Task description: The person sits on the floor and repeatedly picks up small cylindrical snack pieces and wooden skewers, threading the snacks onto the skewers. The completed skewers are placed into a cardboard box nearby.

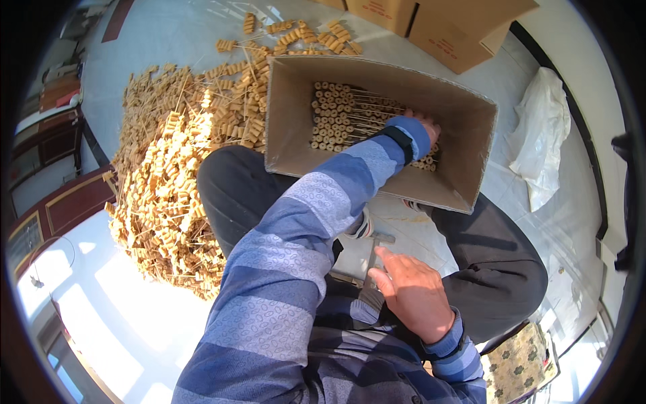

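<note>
Heap of tan skewers [168, 209] lies on the floor [498, 178] left of the open box [289, 111]; cartons [444, 34] stand beyond the box, a white bag [542, 128] to its right. Its top is open, but its walls surround the left hand [425, 128]. Packed skewers [330, 111] lie inside the box, left of and below these fingers; their grip I cannot tell. The right hand [414, 293], nearer the body than the box, holds nothing, fingers loose.

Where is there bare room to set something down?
Sunlit floor lies bare between the heap of skewered pieces and left sleeve; another bare patch borders the white plastic bag and right knee. The box is crowded: packed pieces and the left hand occupy it.
</note>
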Motion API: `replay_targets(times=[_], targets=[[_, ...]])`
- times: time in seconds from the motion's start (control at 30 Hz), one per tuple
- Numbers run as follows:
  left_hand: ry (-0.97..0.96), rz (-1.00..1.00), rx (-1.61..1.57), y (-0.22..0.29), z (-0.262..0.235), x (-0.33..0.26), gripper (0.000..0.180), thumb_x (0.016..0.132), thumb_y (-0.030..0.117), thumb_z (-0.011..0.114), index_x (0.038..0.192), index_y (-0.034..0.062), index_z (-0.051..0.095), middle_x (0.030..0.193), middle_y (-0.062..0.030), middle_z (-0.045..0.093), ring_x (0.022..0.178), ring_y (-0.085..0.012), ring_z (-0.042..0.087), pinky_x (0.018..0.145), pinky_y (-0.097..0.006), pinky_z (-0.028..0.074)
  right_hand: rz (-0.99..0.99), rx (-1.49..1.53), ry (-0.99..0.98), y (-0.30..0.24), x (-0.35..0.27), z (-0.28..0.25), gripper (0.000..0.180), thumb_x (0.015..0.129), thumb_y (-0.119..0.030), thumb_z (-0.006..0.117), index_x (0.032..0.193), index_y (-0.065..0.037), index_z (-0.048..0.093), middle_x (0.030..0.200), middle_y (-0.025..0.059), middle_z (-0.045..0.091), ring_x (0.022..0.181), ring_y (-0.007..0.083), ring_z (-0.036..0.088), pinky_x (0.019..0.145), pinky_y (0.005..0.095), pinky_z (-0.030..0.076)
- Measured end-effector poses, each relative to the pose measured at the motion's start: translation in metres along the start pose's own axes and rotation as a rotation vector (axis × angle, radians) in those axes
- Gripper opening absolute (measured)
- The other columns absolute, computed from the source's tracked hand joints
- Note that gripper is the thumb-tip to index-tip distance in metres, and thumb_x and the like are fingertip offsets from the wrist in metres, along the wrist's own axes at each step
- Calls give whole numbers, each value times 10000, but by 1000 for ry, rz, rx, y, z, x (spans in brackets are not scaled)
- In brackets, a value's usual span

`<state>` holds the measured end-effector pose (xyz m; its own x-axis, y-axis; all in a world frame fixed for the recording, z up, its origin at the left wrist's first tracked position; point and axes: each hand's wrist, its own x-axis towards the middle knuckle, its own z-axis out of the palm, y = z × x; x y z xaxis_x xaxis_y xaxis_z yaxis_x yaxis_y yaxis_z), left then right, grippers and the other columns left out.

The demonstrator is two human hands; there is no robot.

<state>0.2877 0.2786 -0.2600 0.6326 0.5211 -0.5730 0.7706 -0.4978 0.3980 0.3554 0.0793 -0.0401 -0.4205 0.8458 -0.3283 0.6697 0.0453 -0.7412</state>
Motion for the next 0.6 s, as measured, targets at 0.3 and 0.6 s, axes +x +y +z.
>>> replay_targets(times=[0.3, 0.6], targets=[[823, 175, -444, -9, -72, -286, 418, 916, 200, 660, 1271, 19, 535, 1205, -187, 588, 1137, -373, 593, 982, -456, 481, 125, -9, -180, -9, 8, 24, 306, 992, -223, 604, 1190, 10, 614, 928, 202, 687, 833, 343, 676, 736, 390, 525], [1009, -872, -352, -140, 140, -585, 353, 980, 161, 595, 1308, 38, 552, 1277, -192, 562, 1129, -365, 605, 993, -406, 485, 245, 282, -276, -42, 3, 56, 293, 1034, -195, 563, 1243, 6, 605, 854, 27, 618, 780, 101, 567, 720, 249, 470]])
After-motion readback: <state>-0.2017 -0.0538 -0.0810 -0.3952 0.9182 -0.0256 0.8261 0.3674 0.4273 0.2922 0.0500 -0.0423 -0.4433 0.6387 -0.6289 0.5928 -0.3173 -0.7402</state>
